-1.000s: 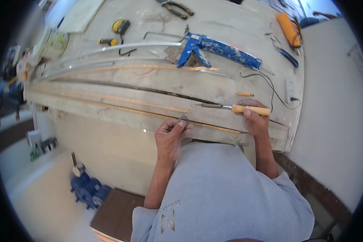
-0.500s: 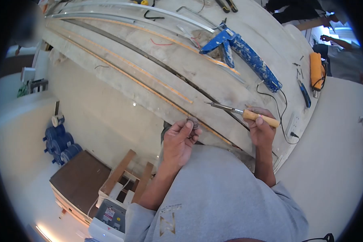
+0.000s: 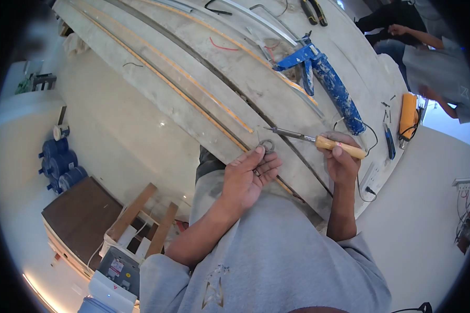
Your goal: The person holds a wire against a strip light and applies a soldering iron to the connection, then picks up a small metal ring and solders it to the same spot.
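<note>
My right hand (image 3: 343, 166) is closed around the wooden handle of a soldering iron (image 3: 295, 134), whose thin tip points left. My left hand (image 3: 245, 180) pinches a small coil of solder wire (image 3: 267, 146) between thumb and forefinger, with its other fingers loosely spread. A short free end of the wire rises from the coil, a little below and left of the iron's tip. Beyond the hands, a thin orange-lit strip (image 3: 214, 99) runs along the worktable (image 3: 156, 78), ending close to the tip. The iron's dark cord trails down at the right.
A paint-spattered blue caulking gun (image 3: 334, 86) lies beyond my right hand. Pliers (image 3: 314, 11), a blue cutter knife (image 3: 389, 141), an orange tool (image 3: 408, 117), screws and a power strip (image 3: 369, 177) lie on the table. Another person (image 3: 438, 68) is at the far right.
The left hand has shifted right with the solder coil, its fingers opening out and the coil now nearer the iron's tip. The camera view has turned slightly.
</note>
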`<state>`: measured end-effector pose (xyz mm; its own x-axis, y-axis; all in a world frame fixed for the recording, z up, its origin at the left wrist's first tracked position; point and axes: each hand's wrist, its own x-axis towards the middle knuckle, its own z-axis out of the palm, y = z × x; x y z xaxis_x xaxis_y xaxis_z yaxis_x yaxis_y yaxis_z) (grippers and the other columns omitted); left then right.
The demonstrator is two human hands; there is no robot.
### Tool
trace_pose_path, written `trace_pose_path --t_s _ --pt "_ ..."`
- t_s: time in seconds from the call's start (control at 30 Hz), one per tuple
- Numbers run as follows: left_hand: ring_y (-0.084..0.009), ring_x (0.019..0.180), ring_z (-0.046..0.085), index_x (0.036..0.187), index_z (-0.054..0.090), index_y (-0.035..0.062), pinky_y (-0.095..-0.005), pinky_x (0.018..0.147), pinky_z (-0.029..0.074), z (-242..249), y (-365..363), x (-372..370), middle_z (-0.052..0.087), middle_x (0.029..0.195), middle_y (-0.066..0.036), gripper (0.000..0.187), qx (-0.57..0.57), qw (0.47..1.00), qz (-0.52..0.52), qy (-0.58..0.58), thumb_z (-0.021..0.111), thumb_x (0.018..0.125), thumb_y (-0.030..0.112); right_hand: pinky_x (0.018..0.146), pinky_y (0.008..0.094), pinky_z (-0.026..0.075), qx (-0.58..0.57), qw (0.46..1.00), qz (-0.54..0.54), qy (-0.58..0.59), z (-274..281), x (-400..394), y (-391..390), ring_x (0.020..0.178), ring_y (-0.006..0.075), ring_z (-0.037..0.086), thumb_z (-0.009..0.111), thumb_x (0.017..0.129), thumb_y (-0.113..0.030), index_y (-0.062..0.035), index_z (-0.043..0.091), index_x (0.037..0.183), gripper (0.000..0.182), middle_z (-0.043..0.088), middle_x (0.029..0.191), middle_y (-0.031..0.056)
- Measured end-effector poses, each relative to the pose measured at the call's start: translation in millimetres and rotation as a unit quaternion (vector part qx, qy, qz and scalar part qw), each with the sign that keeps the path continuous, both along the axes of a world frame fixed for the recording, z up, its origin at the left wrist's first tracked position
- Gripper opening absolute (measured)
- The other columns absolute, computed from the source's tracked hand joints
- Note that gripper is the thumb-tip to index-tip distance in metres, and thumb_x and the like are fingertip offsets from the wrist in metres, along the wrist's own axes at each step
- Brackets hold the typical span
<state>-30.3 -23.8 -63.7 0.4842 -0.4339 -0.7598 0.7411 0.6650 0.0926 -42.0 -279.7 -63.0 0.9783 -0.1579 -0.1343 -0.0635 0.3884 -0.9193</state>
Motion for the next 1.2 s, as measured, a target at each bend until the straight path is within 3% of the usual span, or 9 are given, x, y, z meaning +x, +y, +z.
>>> trace_pose_path --t_s 0.13,0.37,1.2 --pt "-0.0223 0.096 0.066 0.11 0.063 0.0077 -0.0386 0.084 0.052 2 -3 -1 0.069 0.102 -0.01 0.021 0.014 1.0 0.012 0.014 0.058 0.097 0.024 0.086 0.0422 0.053 -0.029 0.999 0.035 0.022 6 15 4 0.096 0.0303 0.065 0.07 0.081 -0.014 0.0091 0.063 0.105 0.033 0.066 0.103 0.0229" --pt "-0.0221 0.098 0.066 0.111 0.063 0.0085 -0.0385 0.083 0.051 1 -4 -3 0.069 0.103 -0.01 0.023 0.018 0.999 0.019 0.022 0.059 0.096 0.025 0.079 0.0381 0.053 -0.038 0.996 0.082 -0.004 -2 23 -1 0.092 0.0287 0.065 0.07 0.082 -0.012 0.0095 0.064 0.105 0.033 0.066 0.104 0.0217" --pt "-0.0245 0.095 0.067 0.105 0.063 0.0089 -0.0389 0.086 0.049 3 -4 0 0.07 0.101 -0.012 0.02 0.027 0.999 0.026 0.034 0.055 0.098 0.026 0.083 0.0355 0.05 -0.053 0.994 0.091 -0.009 0 24 6 0.095 0.0261 0.065 0.073 0.081 -0.014 0.0097 0.065 0.105 0.034 0.067 0.105 0.0218"
